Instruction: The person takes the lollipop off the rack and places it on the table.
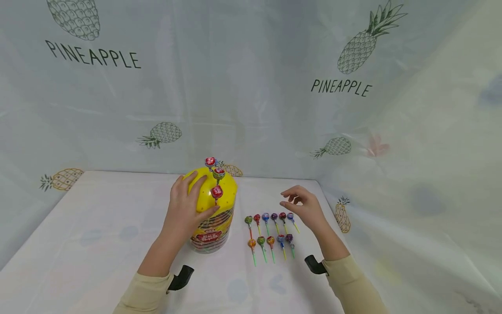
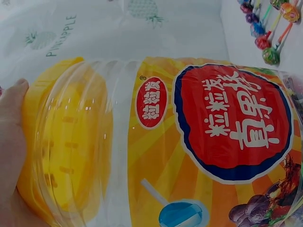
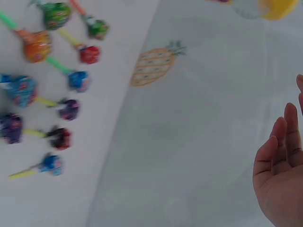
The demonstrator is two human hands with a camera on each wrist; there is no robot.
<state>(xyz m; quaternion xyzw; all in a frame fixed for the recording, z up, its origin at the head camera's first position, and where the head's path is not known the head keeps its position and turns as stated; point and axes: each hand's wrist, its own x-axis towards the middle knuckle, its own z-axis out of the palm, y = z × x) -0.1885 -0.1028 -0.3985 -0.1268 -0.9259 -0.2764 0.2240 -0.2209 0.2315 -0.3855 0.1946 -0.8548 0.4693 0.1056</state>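
A clear jar [image 1: 211, 237] with a yellow and red label and a yellow lid [image 1: 226, 192] stands upright on the table. My left hand [image 1: 182, 211] grips the lid from the left, fingers over its top and thumb along the near edge. Three wrapped lollipops stick up from the lid, one of them a red lollipop [image 1: 216, 192] in front. In the left wrist view, the label [image 2: 232, 123] fills the middle, and holes show in the lid. My right hand [image 1: 307, 209] hovers right of the loose lollipops, fingers loosely bent and holding nothing.
Two rows of loose lollipops lie right of the jar, with a blue lollipop [image 1: 266, 216] in the far row and an orange lollipop [image 1: 252, 243] in the near one. Behind the white table [image 1: 117, 261] hangs a pineapple-print curtain [image 1: 251, 87], which also runs along the right.
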